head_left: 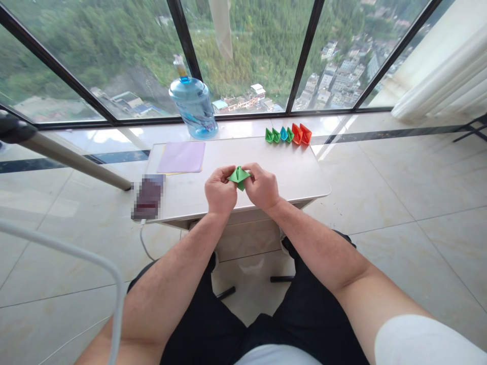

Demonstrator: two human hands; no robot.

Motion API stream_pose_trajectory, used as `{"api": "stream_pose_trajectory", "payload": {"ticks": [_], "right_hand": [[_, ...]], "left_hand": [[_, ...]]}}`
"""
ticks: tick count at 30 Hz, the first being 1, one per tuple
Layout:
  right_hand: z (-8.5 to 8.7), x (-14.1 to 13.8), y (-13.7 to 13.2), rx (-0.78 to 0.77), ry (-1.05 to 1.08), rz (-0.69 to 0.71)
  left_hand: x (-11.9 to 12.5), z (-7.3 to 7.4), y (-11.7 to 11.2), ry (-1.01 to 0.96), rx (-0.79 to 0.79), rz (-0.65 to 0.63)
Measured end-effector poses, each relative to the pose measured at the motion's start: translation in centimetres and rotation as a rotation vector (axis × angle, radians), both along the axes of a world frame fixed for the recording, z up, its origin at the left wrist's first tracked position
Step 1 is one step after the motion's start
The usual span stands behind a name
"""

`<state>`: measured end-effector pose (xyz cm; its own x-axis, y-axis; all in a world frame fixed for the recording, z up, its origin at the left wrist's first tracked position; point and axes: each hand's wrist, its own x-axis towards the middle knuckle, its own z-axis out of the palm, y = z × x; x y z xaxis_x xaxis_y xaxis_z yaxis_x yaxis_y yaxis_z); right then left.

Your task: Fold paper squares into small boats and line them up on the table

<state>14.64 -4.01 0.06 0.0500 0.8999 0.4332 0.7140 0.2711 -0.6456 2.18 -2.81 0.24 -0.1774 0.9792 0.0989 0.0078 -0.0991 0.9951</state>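
Observation:
A small green folded paper piece (239,176) is held above the middle of a low white table (297,172). My left hand (219,190) pinches its left side and my right hand (262,186) pinches its right side, both with fingers closed. A row of several finished folded paper shapes (288,134), green, blue and red, stands at the table's far right edge. A stack of pale purple paper sheets (181,156) lies at the far left of the table.
A phone (148,196) with a cable lies at the table's near left corner. A large blue water bottle (194,105) stands on the sill behind the table by tall windows. A metal pole (72,157) slants in from the left. Tiled floor surrounds the table.

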Motion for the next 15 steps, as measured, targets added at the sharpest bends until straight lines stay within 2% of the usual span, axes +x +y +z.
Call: {"api": "stream_pose_trajectory", "payload": {"ticks": [7,11,15], "right_hand": [[-0.33,-0.25,0.43,-0.02,-0.114,-0.069],[-0.6,-0.37,0.63,0.04,-0.187,-0.058],[-0.64,-0.7,0.88,0.098,-0.155,-0.094]], "left_hand": [[0.13,0.05,-0.34,0.473,0.054,0.096],[0.5,0.07,-0.31,0.425,0.056,0.139],[0.98,0.44,-0.53,0.332,0.084,0.212]]}}
